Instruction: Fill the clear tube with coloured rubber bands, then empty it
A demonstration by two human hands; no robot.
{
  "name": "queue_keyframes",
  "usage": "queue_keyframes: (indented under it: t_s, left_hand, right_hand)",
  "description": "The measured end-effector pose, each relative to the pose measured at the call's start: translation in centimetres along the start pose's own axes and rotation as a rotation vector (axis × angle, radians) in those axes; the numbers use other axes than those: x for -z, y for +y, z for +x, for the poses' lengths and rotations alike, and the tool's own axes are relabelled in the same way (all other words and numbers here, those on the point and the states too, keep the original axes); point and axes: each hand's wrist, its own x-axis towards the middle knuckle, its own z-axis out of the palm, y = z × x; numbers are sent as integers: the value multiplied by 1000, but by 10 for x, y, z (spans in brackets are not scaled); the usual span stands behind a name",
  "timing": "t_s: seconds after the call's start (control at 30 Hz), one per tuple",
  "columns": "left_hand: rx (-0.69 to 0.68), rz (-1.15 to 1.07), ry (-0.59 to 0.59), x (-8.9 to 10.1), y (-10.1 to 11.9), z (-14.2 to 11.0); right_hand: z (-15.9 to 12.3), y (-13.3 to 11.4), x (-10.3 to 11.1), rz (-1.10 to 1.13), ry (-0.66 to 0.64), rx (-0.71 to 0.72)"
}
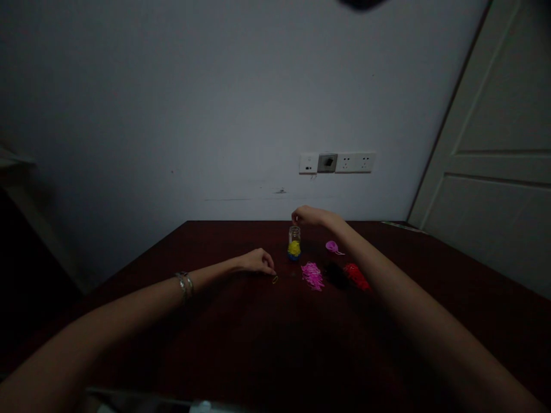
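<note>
A small clear jar [294, 242] stands on the dark red table [241, 332], holding a blue layer under a yellow layer of tiny bands. My right hand [307, 215] hovers just over the jar's mouth, fingertips pinched together; what they pinch is too small to make out. My left hand [255, 261] rests on the table left of the jar, fingers curled, its tips beside a single yellow band [275, 279]. Bracelets sit on my left wrist.
Piles of small bands lie right of the jar: pink [312, 275], black [336, 275], red [356, 276]. A pink lid-like piece [332, 246] lies behind them. A wall with sockets [336, 163] stands behind the table, a door [495, 172] at right.
</note>
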Motion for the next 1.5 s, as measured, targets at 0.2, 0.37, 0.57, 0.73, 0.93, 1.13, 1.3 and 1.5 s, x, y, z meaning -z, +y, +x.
queue_keyframes:
  t_s: [0.2,0.37,0.57,0.73,0.93,1.13,1.3,1.5]
  left_hand:
    - [-1,6,-3,-4,5,0]
    - [-47,15,-10,-12,6,0]
    - [-72,39,-36,-16,11,2]
    - [-83,24,-64,-20,10,3]
    - [-160,33,35,-1,25,4]
    - [-282,-5,450,54,63,27]
    - [-387,247,651,65,82,53]
    - [-470,385,616,47,83,74]
  right_hand:
    - [-11,13,5,93,169,34]
    - [-31,34,-5,197,238,27]
    - [-65,60,-41,334,212,-64]
    - [-92,72,-72,431,173,-57]
    - [-113,79,-97,460,177,-90]
    - [-125,86,-116,500,178,-115]
    - [-132,84,-125,484,210,-122]
    - [-140,78,-133,489,202,-138]
